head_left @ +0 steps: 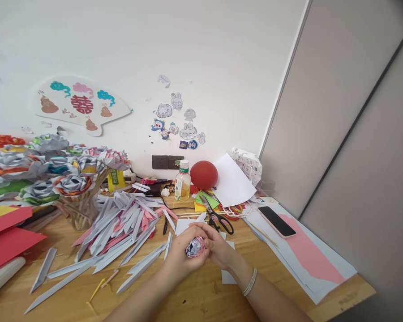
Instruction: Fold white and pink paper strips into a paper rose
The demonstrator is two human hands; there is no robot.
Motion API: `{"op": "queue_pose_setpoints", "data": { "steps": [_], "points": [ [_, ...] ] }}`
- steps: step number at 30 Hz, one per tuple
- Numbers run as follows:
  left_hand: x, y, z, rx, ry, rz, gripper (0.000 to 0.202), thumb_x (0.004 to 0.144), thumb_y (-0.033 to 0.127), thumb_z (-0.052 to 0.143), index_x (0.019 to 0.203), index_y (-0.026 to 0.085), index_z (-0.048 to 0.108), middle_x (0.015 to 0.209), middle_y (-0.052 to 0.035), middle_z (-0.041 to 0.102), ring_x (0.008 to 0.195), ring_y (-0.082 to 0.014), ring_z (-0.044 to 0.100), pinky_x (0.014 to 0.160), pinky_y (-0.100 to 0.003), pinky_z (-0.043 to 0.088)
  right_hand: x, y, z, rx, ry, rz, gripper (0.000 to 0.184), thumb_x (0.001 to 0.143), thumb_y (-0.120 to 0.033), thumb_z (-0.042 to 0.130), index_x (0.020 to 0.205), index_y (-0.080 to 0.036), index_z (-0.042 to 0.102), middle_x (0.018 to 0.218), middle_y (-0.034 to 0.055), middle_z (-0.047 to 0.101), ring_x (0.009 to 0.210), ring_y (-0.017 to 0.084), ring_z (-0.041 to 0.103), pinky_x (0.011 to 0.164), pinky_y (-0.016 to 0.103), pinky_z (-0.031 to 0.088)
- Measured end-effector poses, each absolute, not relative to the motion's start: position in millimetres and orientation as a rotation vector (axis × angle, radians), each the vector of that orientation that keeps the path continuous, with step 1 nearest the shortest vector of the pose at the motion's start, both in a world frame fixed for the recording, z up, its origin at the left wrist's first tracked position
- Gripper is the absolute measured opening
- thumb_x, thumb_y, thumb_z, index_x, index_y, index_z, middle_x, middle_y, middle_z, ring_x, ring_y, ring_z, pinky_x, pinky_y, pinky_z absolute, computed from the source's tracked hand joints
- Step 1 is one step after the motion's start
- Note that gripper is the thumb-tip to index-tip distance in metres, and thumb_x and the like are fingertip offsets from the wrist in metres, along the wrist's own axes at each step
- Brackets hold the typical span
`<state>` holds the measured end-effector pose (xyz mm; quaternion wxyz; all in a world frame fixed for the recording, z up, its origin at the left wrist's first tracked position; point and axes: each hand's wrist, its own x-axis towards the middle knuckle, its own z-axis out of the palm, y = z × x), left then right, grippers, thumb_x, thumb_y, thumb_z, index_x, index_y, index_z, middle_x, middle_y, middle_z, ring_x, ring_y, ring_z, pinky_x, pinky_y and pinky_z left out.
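Above the wooden table, my left hand (183, 250) wraps around a small, tightly folded paper flower (195, 247) in white, grey and pink. My right hand (218, 246), with a beaded bracelet at its wrist, closes on the same flower from the right, its fingers overlapping the left hand. Only the flower's rolled top shows between the hands; the rest of it is hidden. Black-handled scissors (216, 217) lie just beyond the right hand. To the left is a heap of folded white and pink paper strips (127, 223).
Finished paper flowers (72, 184) stand in a holder at the left, near red paper sheets (15, 246). Behind are a bottle (183, 181), a red balloon (204, 175) and white paper (235, 181). A phone (277, 221) rests on paper sheets at the right, by a grey panel.
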<state>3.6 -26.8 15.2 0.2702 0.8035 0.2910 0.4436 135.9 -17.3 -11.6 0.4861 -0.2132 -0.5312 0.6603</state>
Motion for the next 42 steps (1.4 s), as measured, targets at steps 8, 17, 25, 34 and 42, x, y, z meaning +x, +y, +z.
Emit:
{"op": "queue_pose_setpoints", "data": {
  "steps": [8, 17, 25, 34, 42],
  "points": [
    [-1.9, -11.8, 8.9, 2.075, 0.825, 1.046, 0.037, 0.063, 0.030, 0.064, 0.097, 0.020, 0.051, 0.103, -0.0074, 0.059, 0.096, -0.0226, 0.053, 0.083, -0.034, 0.042, 142.5, -13.7, -2.2, -0.630, -1.340, 1.530, 0.049, 0.073, -0.054, 0.053, 0.107, -0.020, 0.055, 0.104, 0.0076, 0.056, 0.093, 0.018, 0.053, 0.084, 0.031, 0.039],
    [-9.4, 13.1, -34.7, 2.043, 1.073, 0.833, 0.056, 0.065, 0.026, 0.059, 0.118, 0.020, 0.042, 0.108, -0.0071, 0.057, 0.096, -0.0222, 0.054, 0.086, -0.034, 0.041, 168.8, 11.1, -4.5, -1.043, -0.992, 1.176, 0.033, 0.065, -0.045, 0.063, 0.076, -0.014, 0.060, 0.073, 0.0025, 0.060, 0.060, 0.010, 0.052, 0.061, 0.024, 0.042],
    [-17.5, 15.9, -22.5, 2.180, 0.947, 0.763, 0.051, 0.054, 0.019, 0.068, 0.103, 0.022, 0.056, 0.105, -0.0066, 0.056, 0.100, -0.0229, 0.051, 0.090, -0.035, 0.038, 182.3, 20.9, -4.3, -1.089, -0.899, 1.049, 0.027, 0.060, -0.040, 0.064, 0.066, -0.014, 0.058, 0.059, -0.0012, 0.056, 0.050, 0.008, 0.048, 0.051, 0.021, 0.039],
    [-21.4, 16.8, -24.2, 2.232, 1.102, 0.807, 0.045, 0.061, 0.028, 0.063, 0.105, 0.022, 0.056, 0.104, -0.0065, 0.059, 0.097, -0.0238, 0.053, 0.086, -0.034, 0.040, 204.9, 24.9, -0.8, -1.219, -0.874, 0.748, 0.025, 0.068, -0.041, 0.049, 0.068, -0.017, 0.055, 0.057, -0.0013, 0.051, 0.051, 0.012, 0.048, 0.052, 0.027, 0.043],
    [-20.5, 15.2, -27.5, 2.414, 1.155, 0.757, 0.048, 0.061, 0.034, 0.064, 0.106, 0.022, 0.056, 0.108, -0.0090, 0.057, 0.100, -0.0257, 0.052, 0.088, -0.037, 0.039, 248.7, 27.5, 1.1, -1.564, -1.090, 0.291, 0.031, 0.078, -0.039, 0.034, 0.083, -0.016, 0.054, 0.080, 0.0064, 0.060, 0.078, 0.019, 0.055, 0.073, 0.029, 0.041]
  ]
}}
